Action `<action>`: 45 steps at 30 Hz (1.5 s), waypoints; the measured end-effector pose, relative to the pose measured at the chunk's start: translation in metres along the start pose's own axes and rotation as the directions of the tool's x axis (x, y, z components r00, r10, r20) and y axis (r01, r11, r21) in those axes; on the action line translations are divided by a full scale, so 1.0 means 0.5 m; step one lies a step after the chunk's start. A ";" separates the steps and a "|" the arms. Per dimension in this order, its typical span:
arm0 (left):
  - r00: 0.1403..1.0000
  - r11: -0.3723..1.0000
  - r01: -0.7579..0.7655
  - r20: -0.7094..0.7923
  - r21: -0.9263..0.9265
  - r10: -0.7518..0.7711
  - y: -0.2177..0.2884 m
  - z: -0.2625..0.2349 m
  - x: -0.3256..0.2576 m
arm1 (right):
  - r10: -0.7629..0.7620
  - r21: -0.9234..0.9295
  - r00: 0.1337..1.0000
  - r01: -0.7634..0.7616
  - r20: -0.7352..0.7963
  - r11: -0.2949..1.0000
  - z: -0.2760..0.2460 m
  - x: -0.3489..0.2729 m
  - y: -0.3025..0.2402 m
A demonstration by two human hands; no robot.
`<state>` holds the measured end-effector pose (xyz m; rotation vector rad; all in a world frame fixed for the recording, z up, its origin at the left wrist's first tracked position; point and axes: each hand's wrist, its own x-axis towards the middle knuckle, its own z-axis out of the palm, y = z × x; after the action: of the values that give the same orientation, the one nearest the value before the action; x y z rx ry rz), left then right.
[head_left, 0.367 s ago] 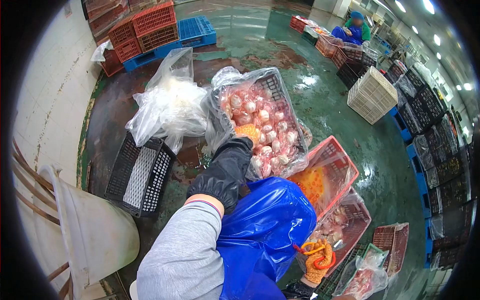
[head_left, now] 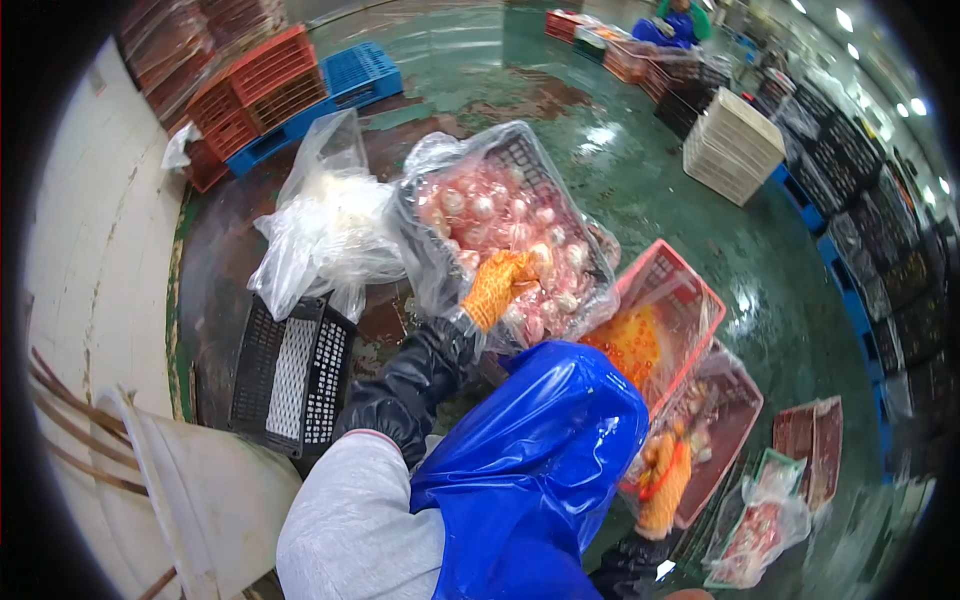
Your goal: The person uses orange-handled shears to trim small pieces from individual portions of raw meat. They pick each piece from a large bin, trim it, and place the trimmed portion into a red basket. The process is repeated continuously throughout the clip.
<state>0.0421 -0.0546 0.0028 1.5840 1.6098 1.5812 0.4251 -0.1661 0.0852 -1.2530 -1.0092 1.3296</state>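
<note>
My left hand (head_left: pixel 496 288), in an orange knit glove and black sleeve, reaches into a crate (head_left: pixel 540 165) lined with clear plastic. Its fingers curl down among pink, wet pieces (head_left: pixel 483 207) with round whitish lumps in them; I cannot make out what they close on. My right hand (head_left: pixel 664 485), also gloved in orange, is closed round a tool with red and orange loops (head_left: pixel 655 486), apparently scissors. It hangs over a red lined crate (head_left: pixel 745 430) holding some pale pieces. Between the hands stands another red crate (head_left: pixel 715 300) with orange liquid and small orange balls (head_left: pixel 635 350).
Left of the full crate lie a bunched clear plastic bag (head_left: pixel 330 225) and a black crate (head_left: pixel 262 385). A large pale tub (head_left: pixel 215 490) stands near left. Stacked crates (head_left: pixel 270 75) and a blue pallet (head_left: pixel 362 75) are behind. A white crate (head_left: pixel 735 148) stands right; a person (head_left: pixel 675 25) sits far back.
My left hand has drawn toward me and right, showing more of the glove. My right hand has risen over the lower red crate with the scissors, and the view has shifted.
</note>
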 end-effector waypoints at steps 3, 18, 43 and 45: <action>0.999 0.991 -0.031 0.005 -0.131 0.032 0.030 0.089 -0.046 | -0.301 -0.226 0.953 0.291 -0.014 0.930 0.110 0.042 -0.022; 0.771 0.627 0.615 0.531 -0.477 -0.352 0.281 0.218 -0.192 | -0.214 0.080 0.976 0.210 0.042 0.974 0.119 0.080 0.035; 0.723 0.326 0.677 0.514 -0.660 -0.462 0.294 0.185 -0.129 | -0.323 -0.405 0.946 0.293 -0.006 0.866 0.133 0.021 0.028; 0.715 0.254 0.667 0.504 -0.701 -0.485 0.289 0.173 -0.116 | -0.329 -0.514 0.942 0.313 0.061 0.799 0.125 0.008 0.022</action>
<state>0.1954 -0.1064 0.0776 0.4310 0.8156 1.3453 0.3621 -0.1601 0.0810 -1.4040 -1.5511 0.7877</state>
